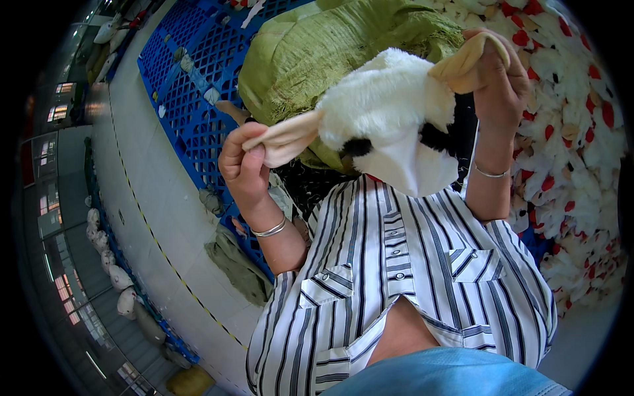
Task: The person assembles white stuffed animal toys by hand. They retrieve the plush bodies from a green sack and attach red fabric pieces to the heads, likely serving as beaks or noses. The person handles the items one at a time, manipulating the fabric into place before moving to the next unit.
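Note:
A white plush toy skin (389, 112) with black patches and two beige ear-like flaps hangs in front of my chest. My left hand (244, 165) pinches the left beige flap (287, 138). My right hand (498, 72) grips the right beige flap (469, 63), held higher. The toy is stretched between both hands, its white fabric lower part drooping over my striped shirt. Each wrist wears a thin bangle.
A large green woven sack (330, 46) lies behind the toy on blue plastic pallets (191, 86). A heap of white and red plush pieces (574, 132) fills the right. Grey floor with a dashed yellow line (152, 231) runs at left, with white sacks (109, 264) beyond.

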`<state>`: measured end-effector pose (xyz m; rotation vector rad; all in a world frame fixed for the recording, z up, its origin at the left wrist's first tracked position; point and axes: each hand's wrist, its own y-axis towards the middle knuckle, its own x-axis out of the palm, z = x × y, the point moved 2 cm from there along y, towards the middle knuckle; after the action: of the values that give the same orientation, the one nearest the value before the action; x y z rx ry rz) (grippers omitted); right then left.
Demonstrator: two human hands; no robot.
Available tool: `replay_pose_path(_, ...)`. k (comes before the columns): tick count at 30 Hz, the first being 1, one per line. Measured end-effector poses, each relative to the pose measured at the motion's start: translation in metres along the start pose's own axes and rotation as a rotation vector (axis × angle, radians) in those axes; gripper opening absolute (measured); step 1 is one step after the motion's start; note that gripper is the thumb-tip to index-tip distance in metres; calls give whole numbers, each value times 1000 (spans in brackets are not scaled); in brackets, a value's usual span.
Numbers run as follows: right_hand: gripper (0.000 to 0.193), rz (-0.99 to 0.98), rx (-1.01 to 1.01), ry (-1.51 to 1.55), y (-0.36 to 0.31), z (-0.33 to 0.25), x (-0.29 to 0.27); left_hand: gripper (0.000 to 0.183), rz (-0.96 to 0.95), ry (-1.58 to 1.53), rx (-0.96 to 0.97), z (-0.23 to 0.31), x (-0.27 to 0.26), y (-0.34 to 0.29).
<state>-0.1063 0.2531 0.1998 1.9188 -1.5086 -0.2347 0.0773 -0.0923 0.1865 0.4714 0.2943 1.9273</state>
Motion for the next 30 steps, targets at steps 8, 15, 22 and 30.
replay_pose_path(8,26,-13,93,-75,-2,-12,9,10,-57,-17,64,-8,-37,2)
replay_pose_path(15,22,-308,213,152,-2,-21,38,9,-223,766,-311,-57,-31,30)
replay_pose_path(22,19,-340,387,26,-14,-14,58,28,-298,765,229,-27,77,26)
replay_pose_path(30,12,-86,385,-8,-10,-1,76,34,-419,480,-487,-52,99,11)
